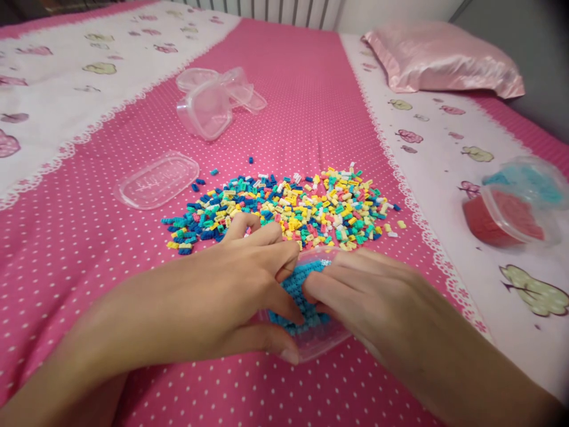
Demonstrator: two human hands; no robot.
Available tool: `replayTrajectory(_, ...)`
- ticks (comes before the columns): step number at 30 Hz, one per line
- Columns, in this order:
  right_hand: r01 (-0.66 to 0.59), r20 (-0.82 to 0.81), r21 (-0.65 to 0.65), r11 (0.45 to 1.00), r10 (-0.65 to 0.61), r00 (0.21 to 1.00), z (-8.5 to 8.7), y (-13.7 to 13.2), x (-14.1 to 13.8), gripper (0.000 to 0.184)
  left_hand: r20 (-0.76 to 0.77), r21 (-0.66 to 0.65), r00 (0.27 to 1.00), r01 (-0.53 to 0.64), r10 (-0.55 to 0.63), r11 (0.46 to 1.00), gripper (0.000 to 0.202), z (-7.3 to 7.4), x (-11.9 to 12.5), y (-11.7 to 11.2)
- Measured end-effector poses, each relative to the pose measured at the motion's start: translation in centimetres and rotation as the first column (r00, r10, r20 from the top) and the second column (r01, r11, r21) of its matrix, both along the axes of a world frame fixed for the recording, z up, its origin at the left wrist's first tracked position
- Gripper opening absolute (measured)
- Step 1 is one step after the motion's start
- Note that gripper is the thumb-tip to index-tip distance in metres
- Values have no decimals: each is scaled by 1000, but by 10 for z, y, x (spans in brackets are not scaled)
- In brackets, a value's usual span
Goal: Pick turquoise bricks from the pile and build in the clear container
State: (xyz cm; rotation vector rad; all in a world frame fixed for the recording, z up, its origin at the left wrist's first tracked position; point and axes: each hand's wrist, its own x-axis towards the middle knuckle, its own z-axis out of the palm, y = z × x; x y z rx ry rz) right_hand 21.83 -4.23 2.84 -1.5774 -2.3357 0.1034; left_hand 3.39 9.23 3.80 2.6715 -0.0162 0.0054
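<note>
In front of me a clear plastic container (pixel 320 349) holds blue toy building bricks (pixel 306 283) laid in tight rows. My left hand (pixel 255 279) grips its left side, thumb along the near rim and one finger inside over the bricks; the other fingers are bent above the pile's near edge. Over the container's right part, my right hand (pixel 362 283) has its fingers curled together at the bricks. Its fingertips are partly hidden, so what they pinch cannot be made out. A loose pile of mixed bricks (pixel 288 207), yellow, green, blue, white and pink, spreads just beyond both hands.
A clear lid (pixel 159 179) lies left of the pile. Farther back are stacked empty clear containers (pixel 207 110). On the right stand a container of red pieces (pixel 498 216) and one of blue pieces (pixel 528 181). A pink pillow (pixel 444 56) rests on the bedspread (pixel 284 77).
</note>
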Motion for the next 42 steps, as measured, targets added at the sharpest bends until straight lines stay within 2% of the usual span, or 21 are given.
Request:
replayTrajectory(4,-2,-24,10,1000,2,1000,-1,1,1,22,9,2,1000,2,-2,1000,19,0,0,0)
replayTrajectory(9,-24,-65,-47,999,20,998,-3,4,1,26,36,-7,999,0,0,1000,18,1,1,-1)
replayTrajectory(17,-17,-161,-95,995,2,987,-2,1,2,20,19,-16,1000,-16,16,1000,13,0,-1,-1)
replayTrajectory(26,-23,-127,-131,991,6,992,3,0,8,21,18,-39,1000,22,-21,999,16,8,-5,8)
replayTrajectory(29,-16,-151,-93,996,2,989,4,0,11,19,86,14,995,-48,47,999,24,11,-9,22)
replayTrajectory(31,17,-203,-29,999,-22,979,4,2,15,15,138,70,981,-150,139,986,25,10,-12,34)
replayTrajectory(34,103,-255,113,988,-71,964,2,11,26,11,166,146,946,-303,279,942,17,5,-19,50)
replayTrajectory(37,204,-243,204,958,-152,958,-8,21,36,10,30,221,920,-387,390,895,11,2,-25,58)
replayTrajectory(40,237,-228,233,943,-184,956,-19,28,41,9,-127,207,905,-377,407,903,8,1,-27,57)
replayTrajectory(42,228,-237,231,946,-173,956,-23,29,42,8,-174,165,903,-368,394,915,10,2,-26,55)
